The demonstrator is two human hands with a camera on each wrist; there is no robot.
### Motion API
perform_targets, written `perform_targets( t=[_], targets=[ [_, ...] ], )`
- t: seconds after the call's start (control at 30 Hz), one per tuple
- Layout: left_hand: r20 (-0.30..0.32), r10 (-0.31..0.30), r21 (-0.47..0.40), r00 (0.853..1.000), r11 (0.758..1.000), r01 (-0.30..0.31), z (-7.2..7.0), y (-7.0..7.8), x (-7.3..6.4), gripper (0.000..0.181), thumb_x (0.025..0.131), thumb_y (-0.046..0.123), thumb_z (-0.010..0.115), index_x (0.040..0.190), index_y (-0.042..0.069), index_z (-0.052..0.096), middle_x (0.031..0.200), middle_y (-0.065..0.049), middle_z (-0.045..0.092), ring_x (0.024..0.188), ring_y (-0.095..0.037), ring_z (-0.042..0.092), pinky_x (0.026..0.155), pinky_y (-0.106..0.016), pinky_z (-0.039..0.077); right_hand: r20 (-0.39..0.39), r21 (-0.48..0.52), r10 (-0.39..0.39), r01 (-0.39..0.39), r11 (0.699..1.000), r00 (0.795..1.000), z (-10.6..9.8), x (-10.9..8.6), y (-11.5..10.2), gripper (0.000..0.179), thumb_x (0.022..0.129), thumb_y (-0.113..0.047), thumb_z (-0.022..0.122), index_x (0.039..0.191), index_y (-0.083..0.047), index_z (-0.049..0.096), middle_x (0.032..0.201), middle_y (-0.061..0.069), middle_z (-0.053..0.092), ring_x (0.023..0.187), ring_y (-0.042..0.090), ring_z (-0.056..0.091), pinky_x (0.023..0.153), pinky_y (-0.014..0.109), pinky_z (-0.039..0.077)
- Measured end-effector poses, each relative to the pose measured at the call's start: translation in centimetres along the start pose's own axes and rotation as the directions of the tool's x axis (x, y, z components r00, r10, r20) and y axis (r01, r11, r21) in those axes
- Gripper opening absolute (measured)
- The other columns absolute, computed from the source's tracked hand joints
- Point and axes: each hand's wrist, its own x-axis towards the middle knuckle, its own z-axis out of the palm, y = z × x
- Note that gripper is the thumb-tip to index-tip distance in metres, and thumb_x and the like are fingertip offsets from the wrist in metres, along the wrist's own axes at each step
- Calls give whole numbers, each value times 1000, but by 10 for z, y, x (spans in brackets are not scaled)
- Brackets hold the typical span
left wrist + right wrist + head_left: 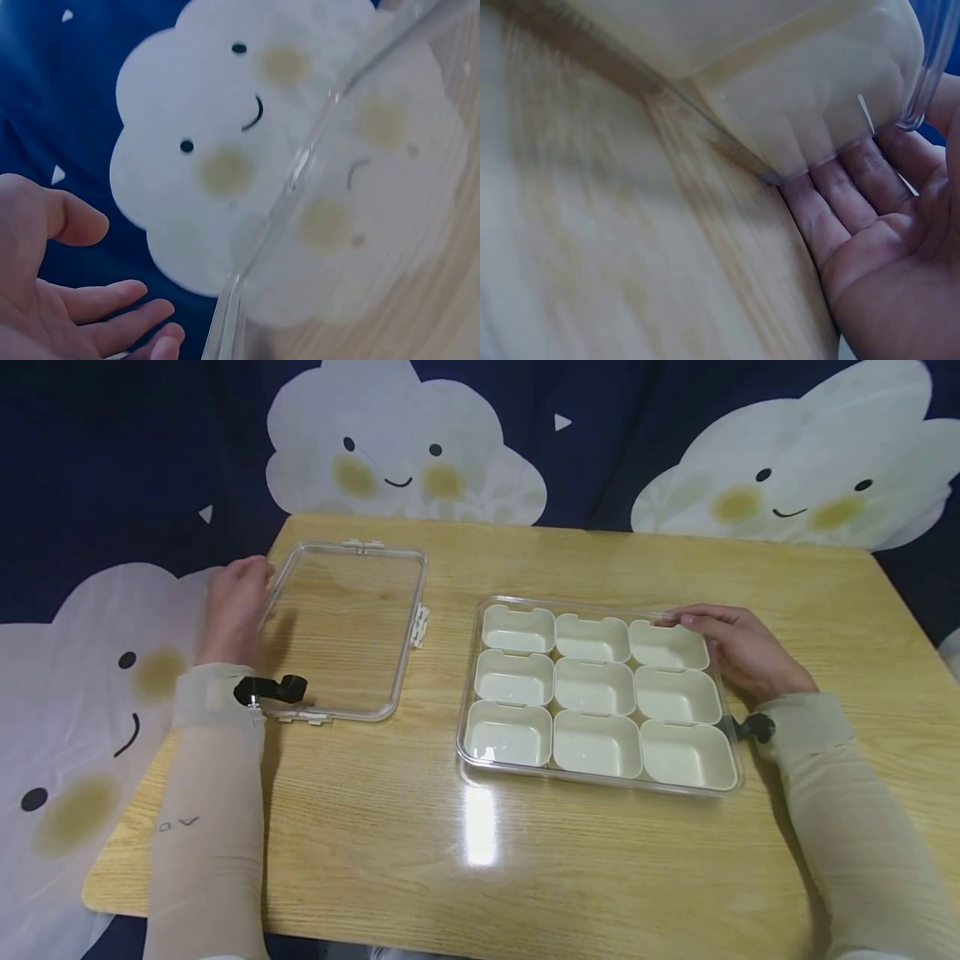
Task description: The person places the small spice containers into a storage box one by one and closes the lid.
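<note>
A clear plastic box point(600, 780) stands on the table, holding several cream compartment cups point(596, 689) in rows. My right hand point(738, 647) grips its far right corner, thumb over the rim. In the right wrist view the fingers point(851, 184) reach under the box's corner. To the left lies a transparent lid point(345, 635) with white side latches point(420, 627). My left hand point(238, 610) is beside the lid's left edge. In the left wrist view its fingers point(124, 326) are loosely bent, apart from the lid's rim point(296, 176), and hold nothing.
The wooden table point(420, 860) has its left edge close under the left forearm. Behind it hangs a dark blue cloth point(592, 468) printed with white clouds. A black wrist mount point(270, 689) juts from the left sleeve towards the lid.
</note>
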Motion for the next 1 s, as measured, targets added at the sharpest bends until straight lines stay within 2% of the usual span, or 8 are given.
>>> perform_targets(
  t=[0.13, 0.27, 0.47, 0.53, 0.63, 0.73, 0.83, 1.0],
  targets=[
    [0, 4, 182, 1000, 983, -4, -12, -10, 5, 65, 104, 48, 43, 163, 21, 34, 168, -1, 37, 142, -17, 39, 128, -34, 32, -6, 9, 4, -4, 1000, 1000, 1, 0, 1, 30, 105, -2, 51, 127, 0, 71, 122, 8, 79, 114, 14, 75, 86, 26, 65],
    [44, -14, 242, 999, 970, 3, -23, -16, 7, 74, 102, 50, 44, 165, 16, 26, 170, -8, 31, 141, -23, 38, 128, -40, 34, -5, 12, 1, -1, 1000, 1000, 1, 1, 1, 30, 105, -2, 51, 128, 2, 70, 122, 8, 78, 115, 15, 74, 87, 26, 65],
    [84, -100, 326, 991, 943, 68, -29, -16, 4, 82, 102, 58, 40, 167, 15, 15, 176, -12, 14, 154, -35, 26, 132, -53, 26, -6, 0, -10, 10, 1000, 1000, 0, 2, 1, 29, 106, -2, 50, 127, 2, 71, 121, 8, 79, 116, 15, 74, 87, 26, 65],
    [98, -95, 373, 991, 926, 52, -31, -15, 2, 82, 103, 57, 39, 167, 11, 15, 175, -15, 15, 152, -39, 28, 131, -57, 29, -7, 1, -9, 9, 1000, 1000, 0, 1, 1, 29, 106, -2, 50, 126, 1, 71, 121, 8, 79, 115, 15, 74, 87, 26, 65],
    [127, -33, 479, 991, 877, -33, -35, -13, -1, 80, 102, 53, 37, 162, 0, 27, 167, -28, 29, 138, -45, 40, 120, -59, 41, -15, 5, -7, 7, 1000, 1000, 0, 1, 2, 29, 105, -2, 51, 126, 1, 72, 121, 8, 79, 115, 15, 75, 87, 26, 65],
    [149, 22, 583, 989, 806, -106, -38, -11, -4, 75, 102, 48, 37, 147, -10, 44, 144, -34, 49, 115, -45, 49, 92, -53, 53, -26, 7, -3, 4, 1000, 1000, 0, 1, 1, 29, 105, -2, 51, 125, 1, 72, 121, 8, 79, 113, 15, 75, 86, 26, 65],
    [148, 39, 657, 988, 743, -128, -41, -10, -7, 70, 102, 47, 40, 133, -13, 56, 121, -31, 58, 100, -41, 52, 71, -38, 49, -34, 6, 8, -8, 1000, 999, 1, 0, 1, 29, 105, -2, 52, 125, 0, 72, 121, 8, 79, 112, 15, 75, 85, 26, 65],
    [151, 27, 728, 988, 674, -130, -47, -6, -11, 66, 102, 46, 48, 125, -13, 63, 103, -26, 61, 93, -38, 52, 64, -34, 43, -48, 1, 27, -27, 1000, 999, 3, -1, 0, 27, 105, -3, 53, 124, -1, 73, 121, 7, 79, 109, 15, 76, 84, 26, 66]
  ],
)
